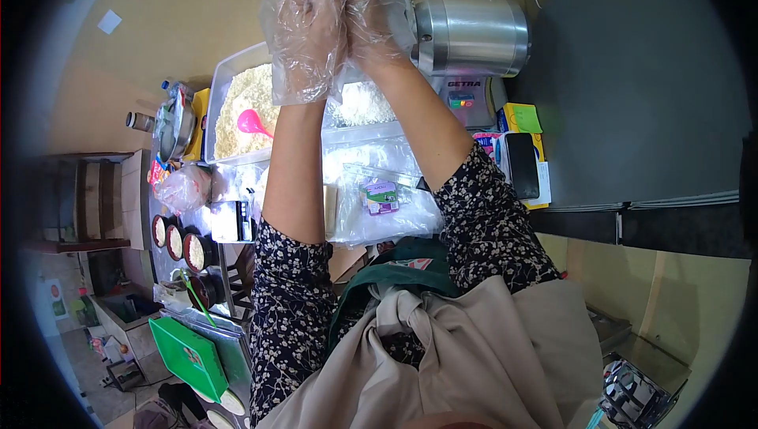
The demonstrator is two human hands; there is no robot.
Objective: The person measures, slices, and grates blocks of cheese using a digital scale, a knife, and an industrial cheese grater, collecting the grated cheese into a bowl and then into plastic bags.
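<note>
Left hand [306, 10] and right hand [371, 6], both gloved, clasp closed together above one tray [229, 73] with one scoop [251, 122]; I can't tell what they hold.

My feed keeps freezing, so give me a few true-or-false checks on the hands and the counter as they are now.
1. The left hand and right hand both wear clear plastic gloves. True.
2. A pink scoop lies in the clear tub of crumbs. True.
3. The hands are apart, one resting on the tub. False: they are pressed together above it.
4. The steel machine stands left of the tub. False: it stands to its right.
5. The right hand holds the pink scoop. False: no hand touches it.
</note>
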